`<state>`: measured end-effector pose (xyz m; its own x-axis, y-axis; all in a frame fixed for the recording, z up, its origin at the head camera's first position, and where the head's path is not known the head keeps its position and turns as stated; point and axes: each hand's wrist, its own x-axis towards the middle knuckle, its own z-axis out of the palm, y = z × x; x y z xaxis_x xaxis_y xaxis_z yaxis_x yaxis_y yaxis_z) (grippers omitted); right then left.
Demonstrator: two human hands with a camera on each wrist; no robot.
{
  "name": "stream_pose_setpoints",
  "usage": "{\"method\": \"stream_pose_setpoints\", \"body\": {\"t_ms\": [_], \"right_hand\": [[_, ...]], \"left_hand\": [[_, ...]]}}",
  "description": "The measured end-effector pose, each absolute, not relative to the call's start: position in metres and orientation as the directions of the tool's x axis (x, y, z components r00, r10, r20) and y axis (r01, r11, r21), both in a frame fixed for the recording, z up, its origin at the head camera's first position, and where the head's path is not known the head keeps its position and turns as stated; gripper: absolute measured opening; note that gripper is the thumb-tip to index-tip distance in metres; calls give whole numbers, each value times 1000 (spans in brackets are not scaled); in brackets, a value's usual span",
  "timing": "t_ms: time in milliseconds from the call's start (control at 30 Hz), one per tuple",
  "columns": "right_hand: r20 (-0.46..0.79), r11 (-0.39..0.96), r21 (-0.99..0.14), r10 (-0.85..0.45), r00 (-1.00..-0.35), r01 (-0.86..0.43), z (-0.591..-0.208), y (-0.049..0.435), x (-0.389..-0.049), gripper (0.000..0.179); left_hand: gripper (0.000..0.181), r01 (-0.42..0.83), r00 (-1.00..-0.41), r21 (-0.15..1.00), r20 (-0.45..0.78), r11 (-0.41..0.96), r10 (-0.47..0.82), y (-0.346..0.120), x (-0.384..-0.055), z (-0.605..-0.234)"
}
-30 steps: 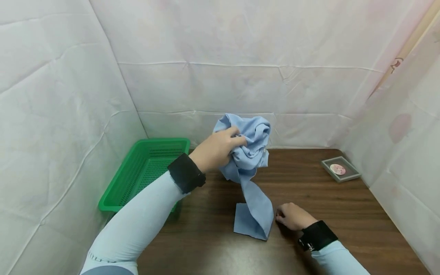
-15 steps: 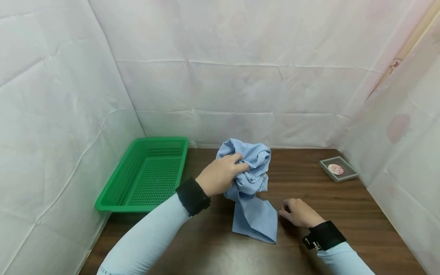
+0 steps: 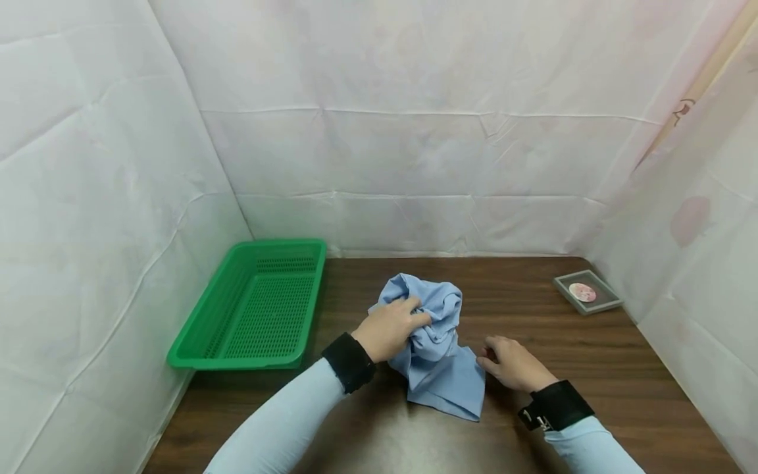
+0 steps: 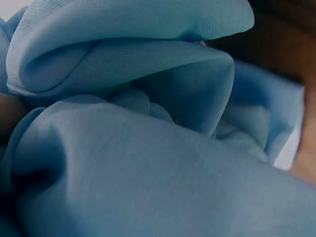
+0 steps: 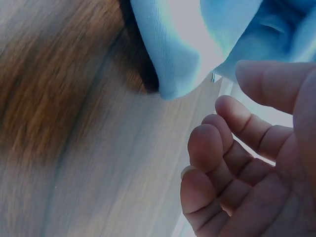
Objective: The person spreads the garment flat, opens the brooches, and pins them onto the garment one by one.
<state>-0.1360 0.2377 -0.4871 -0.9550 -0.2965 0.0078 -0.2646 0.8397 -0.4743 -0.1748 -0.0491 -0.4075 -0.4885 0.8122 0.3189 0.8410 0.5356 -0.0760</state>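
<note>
A crumpled light-blue cloth [image 3: 441, 303] is bunched over the middle of the table, with a flatter folded end [image 3: 453, 388] spread towards the front. My left hand [image 3: 391, 329] grips the bunched part from its left side, fingers sunk into the folds. In the left wrist view, folds of the cloth [image 4: 163, 163] fill most of the picture and hide the fingers almost wholly. My right hand [image 3: 514, 363] is just right of the flat end. Seen from the right wrist, its fingers [image 5: 205, 145] curl loosely with nothing between them and the thumb, close below the cloth's edge.
A green perforated plastic basket [image 3: 314, 289] stands on the left of the brown wooden table [image 3: 521, 296]. A small grey-framed square with a pink round picture [image 3: 586, 293] lies at the back right. White fabric walls [image 3: 379, 151] close off the back and both sides.
My left hand has come down and nearer with the cloth, whose hanging strip now folds onto the table. My right hand has shifted slightly farther from me.
</note>
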Motion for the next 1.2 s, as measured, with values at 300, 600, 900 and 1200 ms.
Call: {"method": "stream_pose_setpoints", "body": {"t_ms": [300, 600, 900, 1200], "right_hand": [[11, 835, -483, -294, -956, -262, -492, 237, -135, 8], [13, 826, -504, -283, -959, -251, -491, 240, -133, 6], [10, 827, -505, -282, -959, -248, -491, 241, -134, 7], [22, 833, -502, -255, -967, -232, -482, 242, -137, 9]], "left_hand": [[25, 811, -543, -90, 251, 578, 802, -36, -162, -451], [23, 811, -534, -84, 294, 578, 793, -32, -156, -481], [31, 804, -554, -78, 259, 589, 791, -29, -155, -492], [86, 800, -596, 62, 194, 597, 779, -51, -156, -468]]}}
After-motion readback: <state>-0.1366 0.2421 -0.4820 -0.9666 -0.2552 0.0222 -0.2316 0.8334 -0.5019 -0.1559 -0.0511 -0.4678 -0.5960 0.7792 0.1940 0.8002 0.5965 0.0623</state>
